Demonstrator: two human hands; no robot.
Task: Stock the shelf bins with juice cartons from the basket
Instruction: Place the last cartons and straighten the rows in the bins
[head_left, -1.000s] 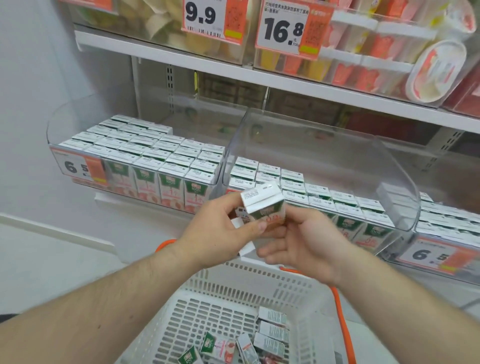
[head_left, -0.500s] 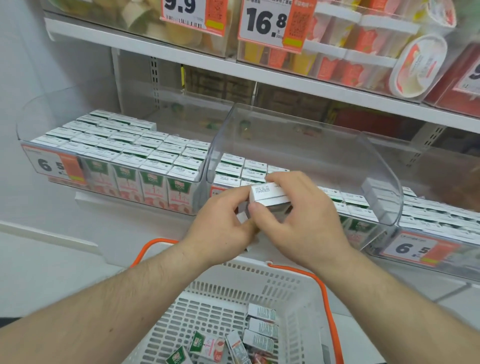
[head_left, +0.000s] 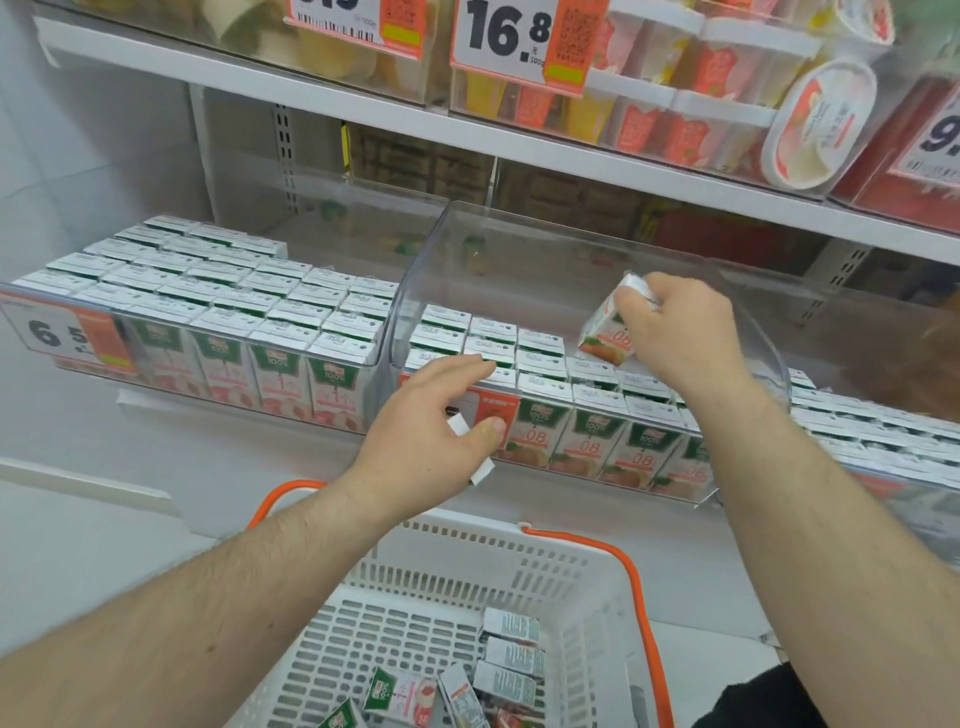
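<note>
A tilted juice carton (head_left: 605, 332) hangs above the middle clear shelf bin (head_left: 571, 249), over its upright rows; loose cartons (head_left: 511, 654) lie in the white basket (head_left: 587, 613).

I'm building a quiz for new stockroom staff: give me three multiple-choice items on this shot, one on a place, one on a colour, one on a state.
1. Where is the carton that the right hand holds?
A. Over the middle bin
B. In the basket
C. On the top shelf

2. What colour are the basket's handles?
A. Blue
B. Orange
C. Black

3. How does the held carton sit?
A. Upright among the rows
B. Flat on the floor
C. Tilted in the hand

Key: 1 A, the hand grips it inside the clear middle bin, above the rows; 2 B, both loops are orange; 3 C, its top leans toward the fingers.
</note>
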